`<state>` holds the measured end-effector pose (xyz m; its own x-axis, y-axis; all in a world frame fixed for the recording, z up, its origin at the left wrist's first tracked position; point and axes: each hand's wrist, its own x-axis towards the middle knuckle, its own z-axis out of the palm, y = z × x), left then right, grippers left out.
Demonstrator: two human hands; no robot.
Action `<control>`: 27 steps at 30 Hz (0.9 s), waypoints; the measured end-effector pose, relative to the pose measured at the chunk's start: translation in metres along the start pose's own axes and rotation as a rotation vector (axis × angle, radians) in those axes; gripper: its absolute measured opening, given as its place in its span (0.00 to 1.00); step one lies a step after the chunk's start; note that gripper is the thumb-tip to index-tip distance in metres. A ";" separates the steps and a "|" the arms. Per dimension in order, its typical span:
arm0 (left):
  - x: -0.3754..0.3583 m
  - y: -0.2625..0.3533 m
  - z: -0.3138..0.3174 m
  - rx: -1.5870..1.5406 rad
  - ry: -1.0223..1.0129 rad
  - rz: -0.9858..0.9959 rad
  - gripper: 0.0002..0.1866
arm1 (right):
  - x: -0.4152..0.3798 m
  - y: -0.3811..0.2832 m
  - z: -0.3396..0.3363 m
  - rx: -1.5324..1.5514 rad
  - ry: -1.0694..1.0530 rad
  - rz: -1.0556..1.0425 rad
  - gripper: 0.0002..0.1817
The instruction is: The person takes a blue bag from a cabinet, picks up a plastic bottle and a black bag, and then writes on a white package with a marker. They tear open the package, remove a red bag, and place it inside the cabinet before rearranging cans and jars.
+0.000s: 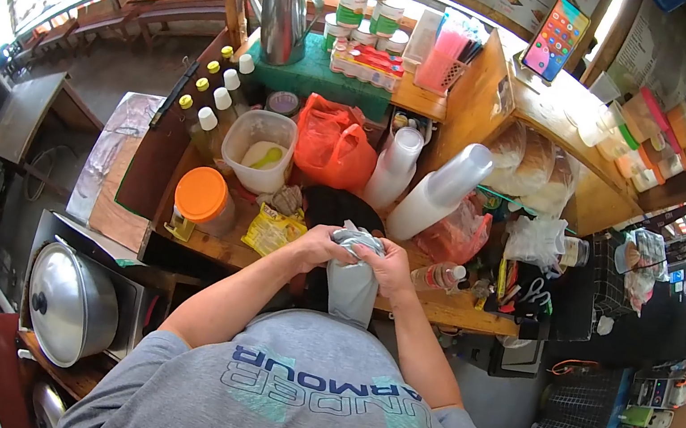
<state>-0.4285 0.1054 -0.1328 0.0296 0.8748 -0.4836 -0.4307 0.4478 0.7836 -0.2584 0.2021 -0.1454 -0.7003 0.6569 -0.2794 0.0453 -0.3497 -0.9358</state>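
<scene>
A light grey cloth or bag [352,286] hangs in front of my chest, its top bunched between both hands. My left hand [325,248] grips the bunched top from the left side, fingers closed. On the right side my right hand [388,267] pinches the same top. Just beyond the hands lies a round black object [342,208], partly hidden. A yellow packet [275,231] rests left of my left hand, and a clear bottle [439,276] stands right of my right hand.
Around the wooden counter [471,315] are an orange-lidded jar [202,194], a tub with a green scoop [258,151], a red bag [335,145], stacked plastic cups [439,196] and several bottles [208,117]. A large lidded pot [72,305] is at the left.
</scene>
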 end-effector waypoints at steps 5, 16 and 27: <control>0.011 -0.006 0.009 0.112 0.254 0.072 0.19 | 0.004 0.011 0.003 -0.275 0.167 -0.145 0.13; 0.023 -0.025 0.029 0.504 0.530 0.417 0.13 | -0.018 -0.010 0.006 -0.940 0.359 -0.702 0.18; 0.017 -0.024 0.019 1.229 0.682 0.924 0.09 | -0.059 0.007 0.010 -1.068 0.229 -0.724 0.24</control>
<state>-0.4009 0.1127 -0.1523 -0.3237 0.8218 0.4690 0.8410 0.0228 0.5406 -0.2237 0.1549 -0.1330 -0.6724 0.6063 0.4247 0.3252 0.7573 -0.5663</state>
